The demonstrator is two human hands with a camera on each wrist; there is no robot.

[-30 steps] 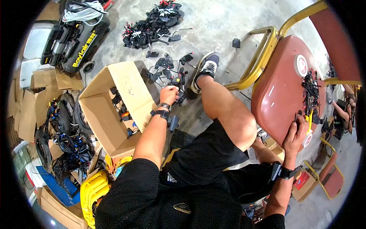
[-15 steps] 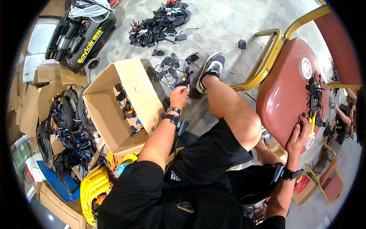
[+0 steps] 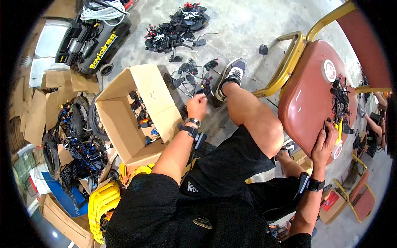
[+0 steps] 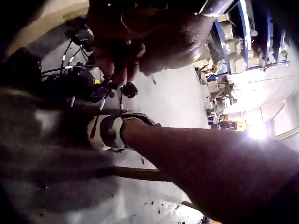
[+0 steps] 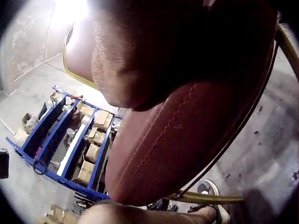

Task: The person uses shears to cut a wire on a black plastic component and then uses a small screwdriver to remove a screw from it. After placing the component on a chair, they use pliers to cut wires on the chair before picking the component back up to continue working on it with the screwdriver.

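My left hand (image 3: 197, 108) hangs above the floor beside the open cardboard box (image 3: 155, 99), its fingers curled. Just past its fingertips lie black cabled parts (image 3: 190, 78) with small connectors. In the left wrist view, the bent fingers (image 4: 119, 74) overlap dark cabled pieces; I cannot tell whether they hold one. My right hand (image 3: 324, 145) rests at the edge of the brown chair seat (image 3: 304, 99), pinching a small black piece (image 3: 325, 125) between thumb and fingers. Beside it are a yellow-handled tool (image 3: 340, 129) and a heap of black cables (image 3: 340, 97). The right wrist view hides the fingertips.
Bundled black parts (image 3: 175, 31) lie on the floor farther off. An air compressor (image 3: 99, 45), tires and a cable pile (image 3: 76, 153) stand left, near a yellow crate (image 3: 103, 206). My shoe (image 3: 233, 74) is beside the loose parts. Another person (image 3: 374, 124) is at far right.
The view has shifted, so floor items and box appear farther right. My left hand has drawn back slightly from the loose parts. My right hand stays on the seat edge.
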